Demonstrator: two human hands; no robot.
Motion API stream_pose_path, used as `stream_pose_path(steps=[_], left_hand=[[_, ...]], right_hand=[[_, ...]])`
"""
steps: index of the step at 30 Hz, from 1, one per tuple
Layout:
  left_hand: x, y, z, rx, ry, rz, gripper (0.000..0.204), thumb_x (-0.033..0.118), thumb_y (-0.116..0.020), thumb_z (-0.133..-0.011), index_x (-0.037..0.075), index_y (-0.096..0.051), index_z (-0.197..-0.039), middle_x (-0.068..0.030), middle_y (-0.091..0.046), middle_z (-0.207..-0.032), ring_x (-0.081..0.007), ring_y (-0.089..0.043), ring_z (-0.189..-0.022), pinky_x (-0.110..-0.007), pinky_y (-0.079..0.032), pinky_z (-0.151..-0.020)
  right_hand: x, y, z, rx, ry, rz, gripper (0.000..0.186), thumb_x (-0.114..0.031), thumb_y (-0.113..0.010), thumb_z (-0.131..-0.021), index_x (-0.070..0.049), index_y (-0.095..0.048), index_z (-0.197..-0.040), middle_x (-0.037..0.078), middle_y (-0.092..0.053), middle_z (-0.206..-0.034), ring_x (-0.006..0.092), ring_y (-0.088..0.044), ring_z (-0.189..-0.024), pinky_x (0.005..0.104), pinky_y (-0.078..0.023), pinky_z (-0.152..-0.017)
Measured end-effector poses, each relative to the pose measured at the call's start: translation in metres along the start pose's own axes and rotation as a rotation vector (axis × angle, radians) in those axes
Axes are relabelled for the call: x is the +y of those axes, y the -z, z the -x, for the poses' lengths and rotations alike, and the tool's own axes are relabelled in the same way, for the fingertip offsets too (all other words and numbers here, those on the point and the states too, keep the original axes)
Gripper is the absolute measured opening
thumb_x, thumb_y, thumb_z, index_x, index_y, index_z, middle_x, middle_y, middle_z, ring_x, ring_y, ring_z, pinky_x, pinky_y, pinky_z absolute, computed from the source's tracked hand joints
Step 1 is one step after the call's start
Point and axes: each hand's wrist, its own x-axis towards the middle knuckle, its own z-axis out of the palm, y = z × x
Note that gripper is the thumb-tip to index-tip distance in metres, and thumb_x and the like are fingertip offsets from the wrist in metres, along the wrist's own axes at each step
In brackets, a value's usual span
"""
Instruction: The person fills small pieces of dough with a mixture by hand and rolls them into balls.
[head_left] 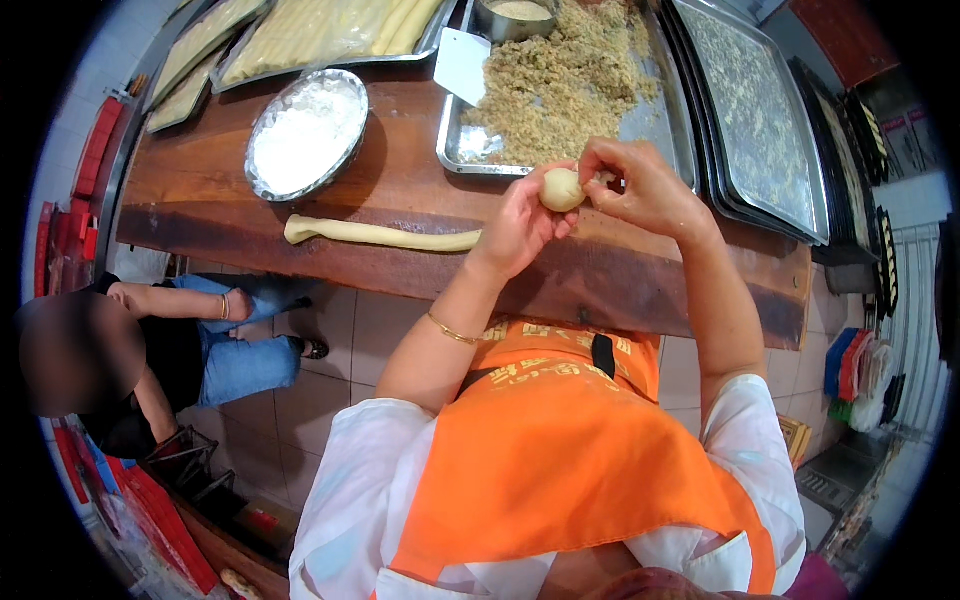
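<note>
A round, pale dough ball rests in the curled fingers of my left hand, above the front part of the wooden table. My right hand is closed in a pinch at the ball's right side, with a bit of dough between thumb and fingers. Left of my left hand, a long rope of dough lies on the table. Just beyond both hands is a metal tray of loose, crumbly brown filling, with a white scraper at its left edge.
A metal bowl of white flour stands on the wooden table. Farther back are a tray of dough ropes and a small metal bowl. Stacked baking trays rise at the right. Another person sits at the left.
</note>
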Motion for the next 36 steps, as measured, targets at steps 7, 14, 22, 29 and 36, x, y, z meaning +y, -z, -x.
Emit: stream_pose_path(steps=[7, 14, 22, 29, 36], left_hand=[[-0.005, 0.004, 0.001, 0.108, 0.003, -0.292, 0.046, 0.046, -0.037, -0.108, 0.005, -0.055, -0.121, -0.0068, -0.061, -0.101, -0.0134, -0.058, -0.078, -0.026, -0.046, -0.062], [-0.011, -0.001, -0.002, 0.005, 0.063, 0.115, 0.040, 0.044, -0.039, -0.108, 0.008, -0.056, -0.114, -0.0043, -0.061, -0.108, -0.0146, -0.059, -0.082, -0.029, -0.046, -0.065], [-0.019, -0.010, -0.002, 0.120, 0.077, -0.017, 0.041, 0.046, -0.037, -0.108, 0.009, -0.055, -0.111, -0.0042, -0.060, -0.094, -0.0130, -0.057, -0.069, -0.023, -0.043, -0.052], [-0.010, -0.019, 0.001, 0.153, 0.085, -0.507, 0.051, 0.050, -0.035, -0.108, 0.005, -0.057, -0.115, -0.0038, -0.062, -0.086, -0.0095, -0.055, -0.060, -0.023, -0.042, -0.050], [-0.009, -0.008, 0.007, -0.106, 0.049, -0.595, 0.039, 0.038, -0.055, -0.102, 0.004, -0.059, -0.121, -0.0049, -0.063, -0.107, -0.0137, -0.057, -0.091, -0.029, -0.048, -0.078]], right_hand=[[-0.008, -0.001, 0.001, -0.023, 0.037, 0.013, 0.011, -0.006, -0.065, -0.079, -0.002, -0.059, -0.088, 0.015, -0.061, -0.073, 0.0273, -0.060, -0.064, 0.0349, -0.050, -0.062], [-0.008, -0.002, 0.007, -0.067, 0.025, -0.022, 0.012, -0.002, -0.065, -0.078, -0.002, -0.059, -0.088, 0.012, -0.059, -0.073, 0.0224, -0.058, -0.065, 0.0323, -0.048, -0.061], [-0.014, -0.001, 0.009, -0.029, 0.108, 0.007, 0.012, -0.002, -0.066, -0.079, -0.002, -0.059, -0.088, 0.014, -0.059, -0.074, 0.0264, -0.058, -0.064, 0.0335, -0.048, -0.061], [-0.025, 0.008, 0.015, -0.114, 0.051, 0.046, 0.015, -0.005, -0.067, -0.080, 0.000, -0.058, -0.091, 0.020, -0.062, -0.080, 0.0351, -0.062, -0.070, 0.0387, -0.051, -0.064], [-0.015, 0.008, 0.029, -0.081, 0.151, 0.118, 0.016, 0.001, -0.066, -0.076, -0.001, -0.060, -0.090, 0.014, -0.060, -0.080, 0.0339, -0.060, -0.072, 0.0387, -0.050, -0.063]])
